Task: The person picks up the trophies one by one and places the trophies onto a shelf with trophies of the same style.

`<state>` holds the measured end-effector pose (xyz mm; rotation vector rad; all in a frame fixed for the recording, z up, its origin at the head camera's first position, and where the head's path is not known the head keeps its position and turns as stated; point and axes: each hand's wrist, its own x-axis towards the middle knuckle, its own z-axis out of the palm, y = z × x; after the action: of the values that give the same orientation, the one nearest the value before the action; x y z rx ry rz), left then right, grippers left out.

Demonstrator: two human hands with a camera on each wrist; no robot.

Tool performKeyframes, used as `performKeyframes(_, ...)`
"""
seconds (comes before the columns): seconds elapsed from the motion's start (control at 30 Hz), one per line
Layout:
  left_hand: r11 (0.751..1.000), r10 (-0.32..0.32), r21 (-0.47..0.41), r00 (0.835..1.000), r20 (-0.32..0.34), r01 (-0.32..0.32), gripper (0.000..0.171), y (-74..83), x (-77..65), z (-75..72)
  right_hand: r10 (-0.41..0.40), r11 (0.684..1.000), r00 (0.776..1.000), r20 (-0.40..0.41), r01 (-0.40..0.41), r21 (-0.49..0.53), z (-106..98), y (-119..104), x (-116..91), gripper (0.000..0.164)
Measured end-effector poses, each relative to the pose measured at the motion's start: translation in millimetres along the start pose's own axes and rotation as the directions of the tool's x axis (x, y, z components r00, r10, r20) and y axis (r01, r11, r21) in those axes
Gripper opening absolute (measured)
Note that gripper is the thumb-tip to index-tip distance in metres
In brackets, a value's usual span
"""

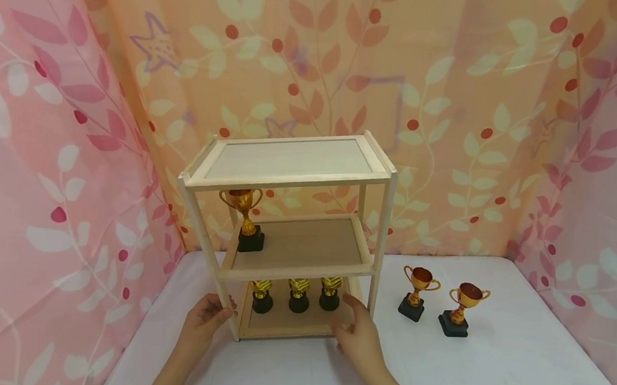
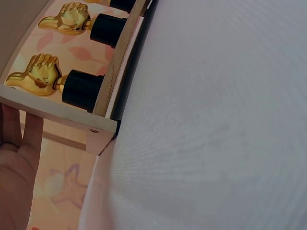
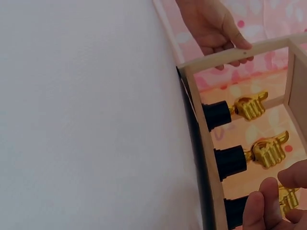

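Observation:
A three-tier wooden shelf (image 1: 298, 274) stands on the white cloth. My left hand (image 1: 204, 321) holds its front left post near the bottom, thumb in front and fingers behind, as the right wrist view shows. My right hand (image 1: 358, 336) is at the lower tier's right side, fingers bent and thumb apart, beside the rightmost gold thumbs-up trophy (image 1: 330, 297); whether it touches is hidden. Two more thumbs-up trophies, the middle one (image 1: 299, 299) and the left one (image 1: 262, 301), stand upright in the same row on black bases. A gold cup trophy (image 1: 251, 237) stands on the middle tier's left.
Two cup trophies stand on the cloth right of the shelf, the nearer-to-shelf one (image 1: 412, 304) and the outer one (image 1: 454, 323). Flowered curtains (image 1: 319, 54) enclose the back and both sides. The shelf's top board (image 1: 292, 158) overhangs the lower tiers.

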<state>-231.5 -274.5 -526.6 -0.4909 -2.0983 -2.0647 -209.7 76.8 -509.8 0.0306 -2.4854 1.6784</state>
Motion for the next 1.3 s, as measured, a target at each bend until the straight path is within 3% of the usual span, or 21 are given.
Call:
performKeyframes(0.37,1.0,0.008,-0.018,1.0,0.008,-0.008,0.024,1.1,-0.1,1.4,0.022,1.0,0.989,0.146,-0.022,-0.005,-31.9,-22.7,-24.3,0.056)
performKeyframes(0.5,1.0,0.015,-0.022,1.0,0.009,-0.015,0.024,1.7,0.1,1.5,-0.009,1.0,0.977,0.213,0.008,0.002,-47.6,-35.1,-25.8,0.045)
performKeyframes(0.63,1.0,0.013,-0.019,1.0,0.006,-0.013,0.023,1.3,0.1,1.4,-0.054,0.997,0.955,0.291,0.069,-0.041,-65.2,-46.3,-25.3,0.03)
performKeyframes(0.83,0.999,0.011,-0.037,1.0,0.011,-0.011,0.023,-0.9,0.3,1.1,-0.11,0.99,0.908,0.405,0.136,-0.036,-91.3,-60.6,-22.8,0.026)
performKeyframes(0.93,0.999,0.017,-0.043,1.0,0.018,-0.017,0.024,-3.4,0.1,0.9,-0.152,0.984,0.897,0.414,0.178,-0.026,-104.8,-69.6,-21.4,0.023)
performKeyframes(1.17,0.998,0.046,-0.035,0.999,0.02,-0.045,0.021,-5.0,-1.0,0.1,-0.237,0.963,0.911,0.336,0.266,-0.041,-126.7,-84.2,-23.9,0.02)
performKeyframes(1.3,0.998,0.057,-0.017,0.998,0.015,-0.057,0.022,-1.7,1.0,0.6,-0.296,0.946,0.904,0.308,0.323,-0.04,-132.7,-86.6,-26.3,0.018)
